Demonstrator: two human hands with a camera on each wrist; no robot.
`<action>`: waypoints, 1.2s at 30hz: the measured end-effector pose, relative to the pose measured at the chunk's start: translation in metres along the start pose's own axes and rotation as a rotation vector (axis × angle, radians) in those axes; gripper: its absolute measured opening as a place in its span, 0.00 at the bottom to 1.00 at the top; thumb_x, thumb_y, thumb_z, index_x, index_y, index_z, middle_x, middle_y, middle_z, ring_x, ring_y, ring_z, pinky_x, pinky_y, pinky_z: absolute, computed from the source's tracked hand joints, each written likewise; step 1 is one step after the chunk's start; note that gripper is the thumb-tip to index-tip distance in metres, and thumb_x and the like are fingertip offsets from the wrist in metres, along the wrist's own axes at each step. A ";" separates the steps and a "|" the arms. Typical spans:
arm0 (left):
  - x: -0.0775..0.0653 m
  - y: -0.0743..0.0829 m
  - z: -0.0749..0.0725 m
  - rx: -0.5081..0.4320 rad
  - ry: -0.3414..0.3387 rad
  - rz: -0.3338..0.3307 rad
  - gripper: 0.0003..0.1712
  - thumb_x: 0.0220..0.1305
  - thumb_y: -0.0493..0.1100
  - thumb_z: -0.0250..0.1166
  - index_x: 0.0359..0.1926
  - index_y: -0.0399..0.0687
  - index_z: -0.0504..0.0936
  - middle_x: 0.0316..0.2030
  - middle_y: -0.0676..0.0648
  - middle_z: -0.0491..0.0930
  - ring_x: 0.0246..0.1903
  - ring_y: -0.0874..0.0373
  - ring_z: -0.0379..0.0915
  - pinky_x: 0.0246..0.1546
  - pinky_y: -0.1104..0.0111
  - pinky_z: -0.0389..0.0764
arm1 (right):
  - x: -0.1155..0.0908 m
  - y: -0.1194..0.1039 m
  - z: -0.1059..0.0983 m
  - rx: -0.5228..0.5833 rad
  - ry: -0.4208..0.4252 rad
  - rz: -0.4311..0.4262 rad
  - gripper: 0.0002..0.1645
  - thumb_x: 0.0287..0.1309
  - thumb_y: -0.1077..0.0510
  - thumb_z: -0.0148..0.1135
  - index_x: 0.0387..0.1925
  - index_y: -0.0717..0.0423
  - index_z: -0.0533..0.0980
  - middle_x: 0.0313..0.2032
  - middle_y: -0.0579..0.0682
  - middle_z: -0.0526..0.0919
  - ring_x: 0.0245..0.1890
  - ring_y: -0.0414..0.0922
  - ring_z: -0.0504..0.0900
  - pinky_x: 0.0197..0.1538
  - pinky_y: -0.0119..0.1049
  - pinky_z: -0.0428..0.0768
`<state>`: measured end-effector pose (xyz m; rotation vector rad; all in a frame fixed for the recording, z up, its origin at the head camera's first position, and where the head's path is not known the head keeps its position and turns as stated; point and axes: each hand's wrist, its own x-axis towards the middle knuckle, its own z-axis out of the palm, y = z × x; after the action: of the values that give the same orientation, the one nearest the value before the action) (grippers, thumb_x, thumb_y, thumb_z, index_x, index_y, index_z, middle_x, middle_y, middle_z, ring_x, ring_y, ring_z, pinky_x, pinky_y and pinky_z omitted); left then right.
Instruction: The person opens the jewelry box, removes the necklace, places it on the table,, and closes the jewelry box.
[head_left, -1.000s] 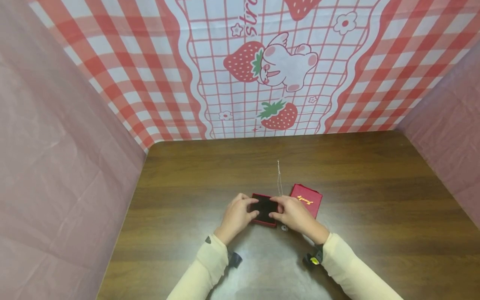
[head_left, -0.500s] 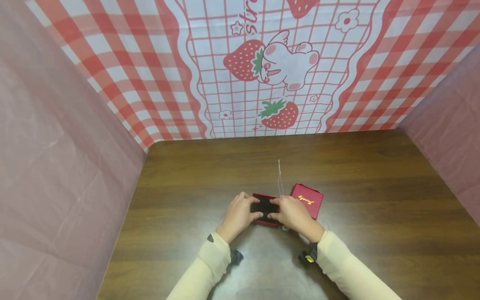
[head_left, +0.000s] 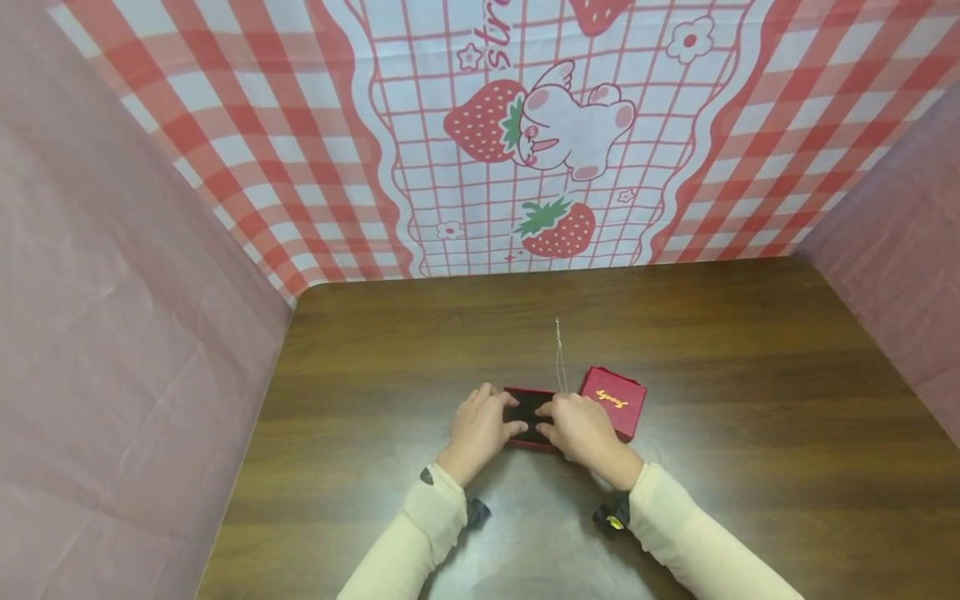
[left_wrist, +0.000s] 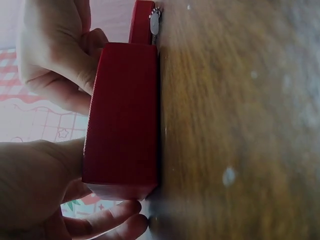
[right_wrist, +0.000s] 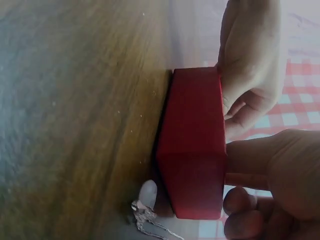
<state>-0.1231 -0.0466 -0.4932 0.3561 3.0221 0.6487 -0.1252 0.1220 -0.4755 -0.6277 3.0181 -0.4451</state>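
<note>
A small red jewelry box (head_left: 530, 405) lies on the table without its lid, its black inside facing up. My left hand (head_left: 477, 429) grips its left end, thumb and index finger reaching over the rim onto the black inside. At the other end my right hand (head_left: 587, 427) holds the box likewise, its remaining fingers curled by the outer wall. The plain red side wall (left_wrist: 122, 117) fills the middle of the left wrist view. Beside the box lies a necklace (head_left: 558, 354), its white pendant (right_wrist: 148, 194) close to the right end in the right wrist view.
The red lid (head_left: 617, 398) with gold lettering lies right of the box, partly behind my right hand. Under everything is a brown wooden table (head_left: 390, 333). A strawberry-print checked cloth (head_left: 555, 167) hangs at the back, with pink cloth (head_left: 135, 292) along both sides.
My right hand has shifted slightly left, its fingertips now farther over the black inside. The left hand has moved a little right at the wrist. Box, lid and necklace chain stay in place.
</note>
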 end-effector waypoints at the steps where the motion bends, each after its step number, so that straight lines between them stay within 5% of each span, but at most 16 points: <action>1: 0.000 0.000 0.000 -0.003 0.005 0.003 0.21 0.52 0.56 0.73 0.45 0.54 0.87 0.41 0.48 0.81 0.40 0.54 0.76 0.40 0.64 0.78 | 0.000 0.000 0.000 0.008 -0.014 0.014 0.13 0.48 0.53 0.75 0.37 0.51 0.87 0.35 0.52 0.89 0.32 0.49 0.86 0.30 0.43 0.82; 8: 0.000 -0.001 0.000 -0.014 0.023 0.021 0.14 0.56 0.52 0.70 0.42 0.54 0.88 0.39 0.50 0.82 0.37 0.56 0.75 0.38 0.65 0.76 | 0.002 -0.001 -0.003 0.040 -0.081 0.091 0.13 0.48 0.52 0.74 0.39 0.48 0.87 0.37 0.52 0.90 0.21 0.39 0.79 0.23 0.36 0.76; 15: -0.001 0.000 -0.001 -0.009 0.025 0.011 0.14 0.55 0.52 0.71 0.42 0.54 0.88 0.38 0.49 0.82 0.37 0.55 0.75 0.38 0.65 0.76 | 0.001 -0.003 -0.002 0.086 -0.089 0.113 0.13 0.49 0.53 0.74 0.39 0.50 0.87 0.39 0.52 0.89 0.26 0.42 0.82 0.25 0.38 0.77; 25: -0.002 -0.001 -0.003 -0.010 0.000 0.011 0.15 0.56 0.53 0.71 0.43 0.55 0.88 0.36 0.51 0.83 0.34 0.57 0.73 0.36 0.67 0.74 | 0.000 0.003 0.005 0.053 0.040 0.095 0.14 0.46 0.53 0.76 0.37 0.51 0.87 0.37 0.52 0.89 0.32 0.48 0.86 0.27 0.41 0.80; 36: 0.000 -0.013 -0.006 -0.125 -0.065 0.079 0.19 0.58 0.51 0.70 0.49 0.51 0.85 0.49 0.45 0.81 0.48 0.52 0.75 0.54 0.59 0.75 | 0.001 0.000 0.001 0.039 0.014 0.116 0.17 0.47 0.52 0.76 0.38 0.56 0.86 0.37 0.53 0.89 0.32 0.47 0.85 0.30 0.42 0.82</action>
<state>-0.1266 -0.0606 -0.4931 0.4831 2.9007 0.8098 -0.1257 0.1210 -0.4765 -0.4457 3.0301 -0.5027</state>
